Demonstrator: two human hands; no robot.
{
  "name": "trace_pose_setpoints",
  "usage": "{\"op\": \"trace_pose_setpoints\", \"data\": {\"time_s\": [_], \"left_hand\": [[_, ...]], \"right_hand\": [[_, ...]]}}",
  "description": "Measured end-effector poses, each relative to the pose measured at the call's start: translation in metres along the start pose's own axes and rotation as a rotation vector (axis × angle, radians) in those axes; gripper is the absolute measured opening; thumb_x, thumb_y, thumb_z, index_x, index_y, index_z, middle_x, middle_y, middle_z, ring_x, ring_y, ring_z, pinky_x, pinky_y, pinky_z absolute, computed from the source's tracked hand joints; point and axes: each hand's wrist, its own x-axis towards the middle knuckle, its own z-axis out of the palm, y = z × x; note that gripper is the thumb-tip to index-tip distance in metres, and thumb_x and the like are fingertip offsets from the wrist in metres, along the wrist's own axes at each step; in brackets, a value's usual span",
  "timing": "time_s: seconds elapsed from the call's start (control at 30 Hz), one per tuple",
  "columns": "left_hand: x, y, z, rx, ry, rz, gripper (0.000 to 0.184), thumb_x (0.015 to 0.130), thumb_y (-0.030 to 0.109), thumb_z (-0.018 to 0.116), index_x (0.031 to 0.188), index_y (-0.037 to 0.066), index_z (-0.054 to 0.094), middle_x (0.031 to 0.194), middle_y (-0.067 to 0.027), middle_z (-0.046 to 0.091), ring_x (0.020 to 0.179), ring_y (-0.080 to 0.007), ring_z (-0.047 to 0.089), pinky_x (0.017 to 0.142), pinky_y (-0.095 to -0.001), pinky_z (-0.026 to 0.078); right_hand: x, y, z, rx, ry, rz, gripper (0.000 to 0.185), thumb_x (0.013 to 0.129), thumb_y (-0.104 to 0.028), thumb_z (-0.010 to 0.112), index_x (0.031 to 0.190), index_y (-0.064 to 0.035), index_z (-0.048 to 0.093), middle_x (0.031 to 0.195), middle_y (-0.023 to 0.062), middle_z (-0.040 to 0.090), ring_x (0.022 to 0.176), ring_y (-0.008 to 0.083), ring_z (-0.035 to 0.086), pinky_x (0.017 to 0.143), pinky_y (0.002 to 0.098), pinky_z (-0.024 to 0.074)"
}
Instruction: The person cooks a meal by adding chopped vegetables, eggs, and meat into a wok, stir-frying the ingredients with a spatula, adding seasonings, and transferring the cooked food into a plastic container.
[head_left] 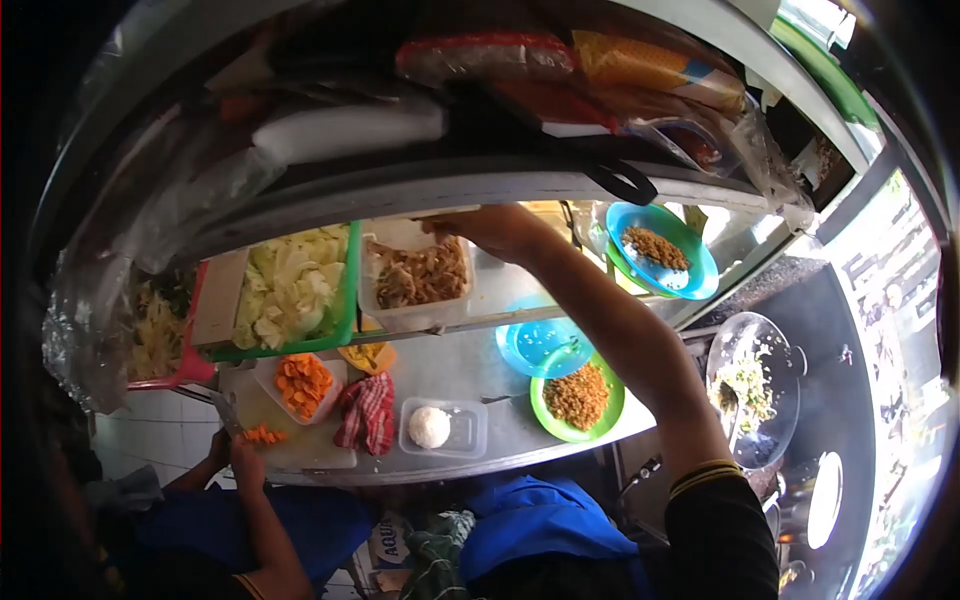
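My right hand [478,228] reaches across to the back edge of a clear container of shredded brown meat [425,276]. Its fingers look bent and pressed together at the meat's far side, partly hidden; what they hold is unclear. My left hand is out of view. Left of the meat, a green-rimmed tray [354,285] holds cut cabbage. Below, on the counter, a clear box with a white ball of rice [429,427] sits beside a red striped cloth [367,414].
At the left, a co-worker's hands [245,458] hold a knife near chopped carrots [303,385]. Fried bits fill a green plate [577,398] beside a blue bowl [535,345]. A wok [755,390] stands far right. Overhead runs a shelf edge [400,192].
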Motion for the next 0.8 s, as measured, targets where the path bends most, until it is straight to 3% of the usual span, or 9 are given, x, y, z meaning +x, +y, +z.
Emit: {"op": "trace_pose_setpoints", "data": {"time_s": [0.07, 0.2, 0.27, 0.33, 0.4, 0.43, 0.57, 0.73, 0.8], "left_hand": [[-0.002, -0.017, 0.004, 0.066, 0.055, -0.014, 0.028, 0.082, 0.003, 0.041, 0.107, -0.005, 0.051, 0.102, -0.0254, 0.054, 0.099, -0.0421, 0.051, 0.085, -0.0454, 0.040], [-0.007, -0.003, 0.009, 0.031, 0.052, -0.027, 0.028, 0.086, 0.007, 0.038, 0.108, -0.006, 0.051, 0.101, -0.0254, 0.055, 0.098, -0.0405, 0.053, 0.085, -0.0440, 0.041], [0.004, -0.026, 0.007, 0.141, 0.020, 0.224, 0.027, 0.086, 0.004, 0.038, 0.106, -0.005, 0.052, 0.101, -0.0230, 0.056, 0.098, -0.0392, 0.053, 0.086, -0.0437, 0.041], [-0.028, 0.051, -0.023, -0.093, 0.146, 0.167, 0.032, 0.080, 0.005, 0.045, 0.110, -0.004, 0.052, 0.105, -0.0208, 0.056, 0.103, -0.0372, 0.052, 0.092, -0.0414, 0.039], [0.017, -0.076, 0.045, -0.588, -0.070, 0.145, 0.031, 0.085, 0.008, 0.043, 0.111, -0.005, 0.053, 0.111, -0.0224, 0.056, 0.102, -0.0365, 0.053, 0.092, -0.0418, 0.041], [0.010, -0.055, 0.038, -0.317, 0.020, 0.158, 0.031, 0.085, 0.008, 0.043, 0.111, -0.005, 0.053, 0.111, -0.0224, 0.056, 0.103, -0.0365, 0.053, 0.092, -0.0418, 0.041], [-0.027, 0.083, 0.040, -0.011, 0.152, 0.205, 0.030, 0.084, 0.007, 0.044, 0.111, -0.005, 0.054, 0.111, -0.0226, 0.056, 0.103, -0.0367, 0.053, 0.092, -0.0419, 0.041], [-0.048, 0.140, 0.062, 0.027, 0.090, 0.259, 0.030, 0.084, 0.007, 0.045, 0.110, -0.004, 0.054, 0.110, -0.0227, 0.056, 0.104, -0.0369, 0.053, 0.092, -0.0420, 0.040], [-0.055, 0.151, 0.072, 0.039, 0.064, 0.277, 0.030, 0.083, 0.006, 0.045, 0.110, -0.004, 0.054, 0.110, -0.0228, 0.056, 0.105, -0.0370, 0.053, 0.093, -0.0420, 0.040]], "right_hand": [[-0.017, -0.005, -0.008, 0.310, 0.047, 0.121, 0.016, 0.091, -0.010, 0.054, 0.099, 0.0022, 0.058, 0.093, 0.0081, 0.062, 0.080, 0.0134, 0.060, 0.068, 0.0247, 0.0501], [-0.084, -0.028, -0.027, 0.489, -0.067, 0.087, 0.020, 0.092, -0.017, 0.056, 0.105, -0.0014, 0.054, 0.092, 0.0062, 0.059, 0.077, 0.0082, 0.058, 0.065, 0.0215, 0.0495], [-0.127, -0.041, -0.034, 0.553, 0.009, 0.093, 0.022, 0.092, -0.016, 0.055, 0.110, -0.0035, 0.051, 0.094, 0.0062, 0.059, 0.076, 0.0085, 0.058, 0.065, 0.0207, 0.0492], [-0.171, -0.041, -0.048, 0.559, 0.105, 0.095, 0.031, 0.092, -0.016, 0.054, 0.118, -0.0015, 0.046, 0.096, 0.0088, 0.058, 0.076, 0.0097, 0.058, 0.061, 0.0203, 0.0474], [-0.215, -0.042, -0.062, 0.612, 0.186, 0.046, 0.030, 0.093, -0.016, 0.053, 0.119, -0.0020, 0.046, 0.096, 0.0095, 0.058, 0.075, 0.0100, 0.058, 0.061, 0.0207, 0.0469], [-0.239, -0.045, -0.070, 0.615, 0.224, 0.022, 0.030, 0.093, -0.016, 0.053, 0.119, -0.0027, 0.046, 0.097, 0.0095, 0.058, 0.074, 0.0097, 0.057, 0.060, 0.0209, 0.0450], [-0.346, -0.054, -0.100, 0.469, 0.692, -0.099, 0.033, 0.093, -0.015, 0.053, 0.123, -0.0032, 0.046, 0.097, 0.0078, 0.058, 0.074, 0.0095, 0.055, 0.060, 0.0213, 0.0436], [-0.493, -0.037, -0.179, -0.100, 1.303, 0.082, 0.028, 0.092, -0.022, 0.056, 0.113, -0.0033, 0.054, 0.090, 0.0025, 0.062, 0.076, 0.0059, 0.056, 0.063, 0.0226, 0.0464], [-0.543, -0.023, -0.214, -0.109, 1.426, 0.150, 0.024, 0.093, -0.022, 0.054, 0.110, -0.0053, 0.057, 0.089, 0.0007, 0.060, 0.074, 0.0082, 0.057, 0.064, 0.0240, 0.0493]]}}
